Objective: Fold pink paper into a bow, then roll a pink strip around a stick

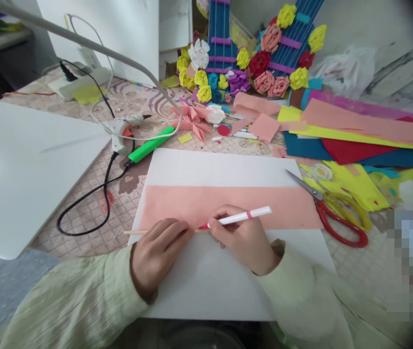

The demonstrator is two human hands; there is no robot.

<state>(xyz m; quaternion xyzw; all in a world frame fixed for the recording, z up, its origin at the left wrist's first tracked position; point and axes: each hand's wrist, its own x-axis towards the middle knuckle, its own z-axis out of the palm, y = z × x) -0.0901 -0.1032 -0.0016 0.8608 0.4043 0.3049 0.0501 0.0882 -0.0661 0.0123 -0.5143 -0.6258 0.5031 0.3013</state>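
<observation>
A pink paper strip (228, 203) lies across a white sheet (213, 167) in front of me. My right hand (246, 245) is closed on a white pen with a pink tip (240, 217), its tip at the strip's near edge. My left hand (159, 252) is closed, pressing a thin wooden stick (135, 232) that lies along that same edge. The stick's left end pokes out past the white sheet.
Red-handled scissors (331, 213) lie right of the sheet. A glue gun (121, 133) with a black cord and a green marker (150, 144) sit at the upper left. Coloured paper sheets (355, 131) and paper flowers (228, 72) fill the back. A white board (17, 165) lies left.
</observation>
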